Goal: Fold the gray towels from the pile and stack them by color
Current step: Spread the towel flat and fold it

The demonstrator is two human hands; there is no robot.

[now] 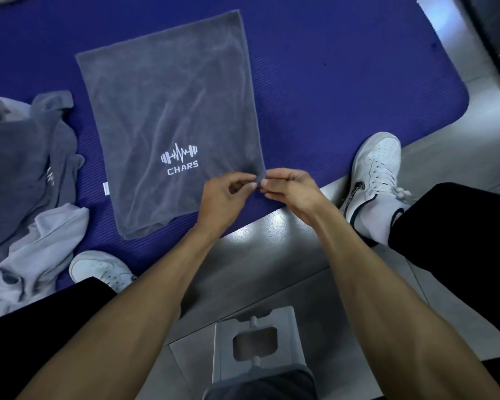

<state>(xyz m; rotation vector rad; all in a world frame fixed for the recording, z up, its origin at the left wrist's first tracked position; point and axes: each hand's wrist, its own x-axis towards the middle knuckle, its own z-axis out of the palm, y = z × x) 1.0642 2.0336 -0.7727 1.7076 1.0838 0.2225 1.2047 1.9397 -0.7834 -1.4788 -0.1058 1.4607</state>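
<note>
A dark gray towel (171, 111) with a white "CHARS" logo lies spread flat on the blue mat (344, 82). Its near right corner is lifted slightly off the mat. My left hand (225, 197) and my right hand (289, 189) meet at that corner, and the fingertips of both pinch it. A loose pile of towels (26, 174) lies at the left on the mat: dark gray ones on top, lighter gray ones below and toward me.
My white shoes (373, 174) (101, 269) rest at the mat's near edge, one on each side of my arms. A gray plastic stool (257, 345) stands under me on the tiled floor. A dark furniture edge (491, 39) runs along the far right.
</note>
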